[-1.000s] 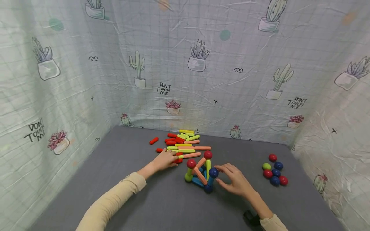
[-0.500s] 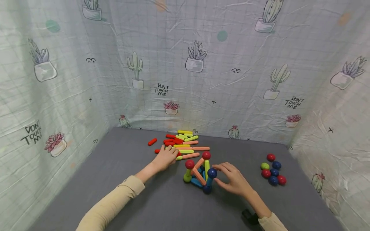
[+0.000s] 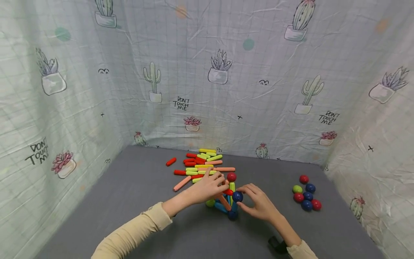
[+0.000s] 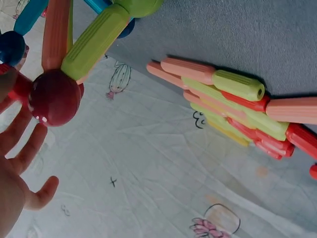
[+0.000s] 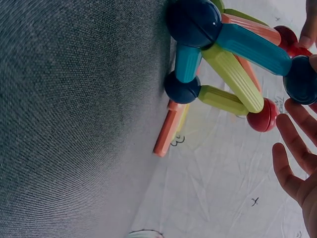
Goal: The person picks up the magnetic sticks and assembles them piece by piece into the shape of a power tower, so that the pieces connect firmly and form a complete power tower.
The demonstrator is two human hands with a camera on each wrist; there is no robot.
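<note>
My left hand [image 3: 208, 187] holds a short red rod [image 3: 228, 192] at the top of a small frame of balls and rods. In the left wrist view the red rod [image 4: 21, 87] meets a dark red ball [image 4: 55, 97] atop a yellow-green rod [image 4: 96, 42]. My right hand [image 3: 261, 203] pinches the upper dark blue ball [image 3: 237, 196] between thumb and fingers. Under that ball runs a blue rod [image 5: 255, 47] down to another blue ball [image 5: 194, 22]. Another red ball [image 3: 231, 177] tops the frame's far corner. My left hand hides the near-left upper corner in the head view.
Behind the frame lies a pile of red, yellow-green and salmon rods [image 3: 207, 162]. One salmon rod [image 3: 182, 183] lies at its front left, and a lone red rod [image 3: 171, 161] farther left. Loose balls [image 3: 307, 196] cluster at the right. A patterned curtain [image 3: 239, 100] encloses the grey table [image 3: 136, 187].
My left hand has moved right from the pile to the frame, bringing the red rod. A salmon rod now shows at the pile's front left. My right hand stays by the blue ball.
</note>
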